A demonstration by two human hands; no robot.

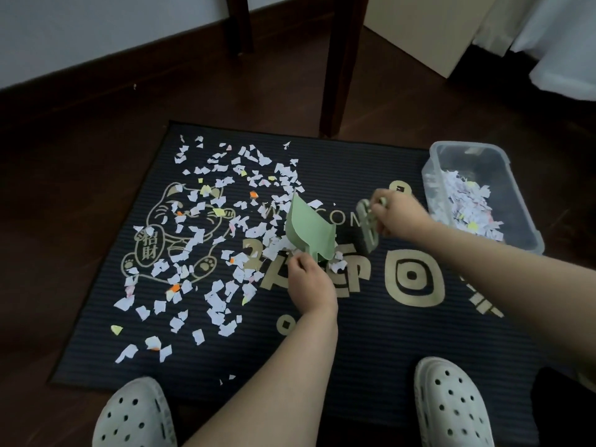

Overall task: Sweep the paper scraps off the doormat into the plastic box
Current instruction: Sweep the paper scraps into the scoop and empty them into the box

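Note:
A dark doormat (371,333) with a gold cat print lies on the floor. Several white, yellow and orange paper scraps (206,240) cover its left half. My left hand (309,285) grips the handle of a green dustpan (306,229), tilted up on edge at the mat's middle, with scraps heaped at its base. My right hand (400,217) holds a small green brush (366,225), its dark bristles down on the mat just right of the dustpan. A clear plastic box (435,169) at the mat's right edge holds a pile of scraps.
Dark wooden chair legs (342,66) stand just beyond the mat's far edge. My two white clogs (451,404) rest on the mat's near edge. Dark wood floor surrounds the mat; a white wall and pale cabinet are behind.

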